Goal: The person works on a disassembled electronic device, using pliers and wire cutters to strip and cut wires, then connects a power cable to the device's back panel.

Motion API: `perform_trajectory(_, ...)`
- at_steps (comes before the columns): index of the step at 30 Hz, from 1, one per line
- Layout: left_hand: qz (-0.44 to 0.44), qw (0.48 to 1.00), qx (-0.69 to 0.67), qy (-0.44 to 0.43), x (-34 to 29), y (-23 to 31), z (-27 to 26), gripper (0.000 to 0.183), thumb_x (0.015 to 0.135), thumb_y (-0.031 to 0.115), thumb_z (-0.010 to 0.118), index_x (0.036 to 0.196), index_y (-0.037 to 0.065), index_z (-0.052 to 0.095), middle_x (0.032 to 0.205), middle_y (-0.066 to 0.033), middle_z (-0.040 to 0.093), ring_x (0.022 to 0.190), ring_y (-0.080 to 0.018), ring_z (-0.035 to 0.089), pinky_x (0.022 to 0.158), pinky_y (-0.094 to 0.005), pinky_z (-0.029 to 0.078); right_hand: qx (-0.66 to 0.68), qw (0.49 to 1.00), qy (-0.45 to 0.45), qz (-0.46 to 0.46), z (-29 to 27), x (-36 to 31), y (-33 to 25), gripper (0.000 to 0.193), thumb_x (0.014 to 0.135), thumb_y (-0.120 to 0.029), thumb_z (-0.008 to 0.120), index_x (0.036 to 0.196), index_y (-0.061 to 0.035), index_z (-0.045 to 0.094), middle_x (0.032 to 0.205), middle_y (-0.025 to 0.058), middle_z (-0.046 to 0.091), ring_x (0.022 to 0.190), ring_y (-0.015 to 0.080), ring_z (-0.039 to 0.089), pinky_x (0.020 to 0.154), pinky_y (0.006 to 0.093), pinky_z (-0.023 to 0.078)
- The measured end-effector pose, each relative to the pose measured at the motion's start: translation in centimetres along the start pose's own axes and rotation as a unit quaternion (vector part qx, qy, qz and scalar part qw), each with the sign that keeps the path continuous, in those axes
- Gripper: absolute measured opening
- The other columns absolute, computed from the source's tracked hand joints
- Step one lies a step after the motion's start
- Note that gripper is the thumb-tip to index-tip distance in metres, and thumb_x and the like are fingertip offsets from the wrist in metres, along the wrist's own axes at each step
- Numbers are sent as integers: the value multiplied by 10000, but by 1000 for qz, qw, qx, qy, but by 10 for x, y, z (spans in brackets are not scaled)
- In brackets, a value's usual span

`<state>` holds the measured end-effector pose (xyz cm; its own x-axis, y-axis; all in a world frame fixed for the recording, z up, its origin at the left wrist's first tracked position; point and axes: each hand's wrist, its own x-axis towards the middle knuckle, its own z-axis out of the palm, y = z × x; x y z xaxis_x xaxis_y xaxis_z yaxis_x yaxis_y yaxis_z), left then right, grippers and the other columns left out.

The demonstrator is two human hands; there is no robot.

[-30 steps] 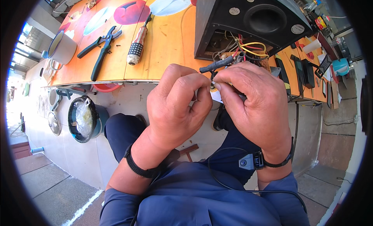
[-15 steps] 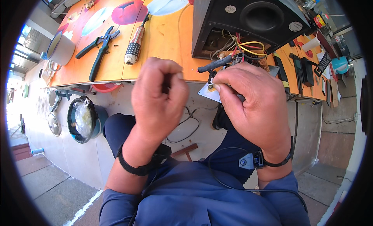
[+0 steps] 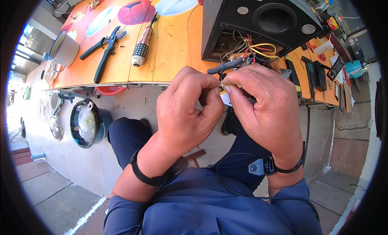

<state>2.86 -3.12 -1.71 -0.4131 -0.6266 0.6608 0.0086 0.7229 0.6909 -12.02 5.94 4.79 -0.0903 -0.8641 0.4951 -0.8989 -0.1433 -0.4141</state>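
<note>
My left hand [image 3: 186, 109] and my right hand [image 3: 270, 98] meet fingertip to fingertip just off the table's front edge, both pinched. Whatever sits between the fingertips is too small and covered to name. Right above them lies a black-sleeved cable [image 3: 224, 67], which runs toward a bundle of red, yellow and grey wires [image 3: 260, 50]. These wires come out of an opening in a black speaker cabinet [image 3: 242, 27]. Below the fingers, a pale plate [image 3: 226, 99] is mostly hidden by my hands.
Left on the orange table [image 3: 169, 45] lie dark-handled pliers [image 3: 104, 59] and a screwdriver [image 3: 141, 49] with a star-patterned handle. A mug [image 3: 64, 50] stands at the left edge. On the floor is a bag-lined bucket [image 3: 105, 124]. Black devices [image 3: 319, 76] lie at right.
My left hand has moved right and slightly down, from apart to touching my right fingertips. My right hand has hardly moved.
</note>
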Motion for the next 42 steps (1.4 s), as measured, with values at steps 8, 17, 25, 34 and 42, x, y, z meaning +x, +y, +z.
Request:
perform_trajectory(8,-208,971,-115,0,1,5,-6,70,960,-29,680,1000,27,667,813,-11,633,625,-99,606,552,-291,480,-9,1000,-12,12,-2,0,-1,166,846,44,779,996,-21,747,935,136,761,794,320,743,685,378,580)
perform_trajectory(17,-445,822,-347,-80,12,18,-22,117,1053,85,598,1082,11,684,869,-33,695,595,-76,608,529,-207,418,-2,1000,0,-1,-1,0,-1,165,841,47,777,984,-30,750,941,133,764,800,320,745,684,380,583)
perform_trajectory(25,-479,794,-356,-115,16,20,-25,96,1030,94,628,1038,12,677,822,2,653,627,-54,582,579,-232,465,-11,1000,-5,0,0,-1,-1,158,841,50,775,975,-28,745,927,128,756,809,323,743,695,389,580)
perform_trajectory(34,-215,966,-83,-115,10,12,-15,68,920,48,665,967,0,653,817,-187,668,705,-340,675,645,-441,543,-17,999,-30,9,-3,2,-6,147,836,66,764,956,-13,731,894,150,724,808,347,716,709,394,556)
perform_trajectory(42,-96,984,146,22,13,-30,-62,79,951,76,685,1002,28,648,878,-182,674,730,-411,689,659,-488,560,10,998,-30,52,-3,-4,-4,170,844,36,757,983,-59,731,946,118,751,830,363,707,751,435,550)
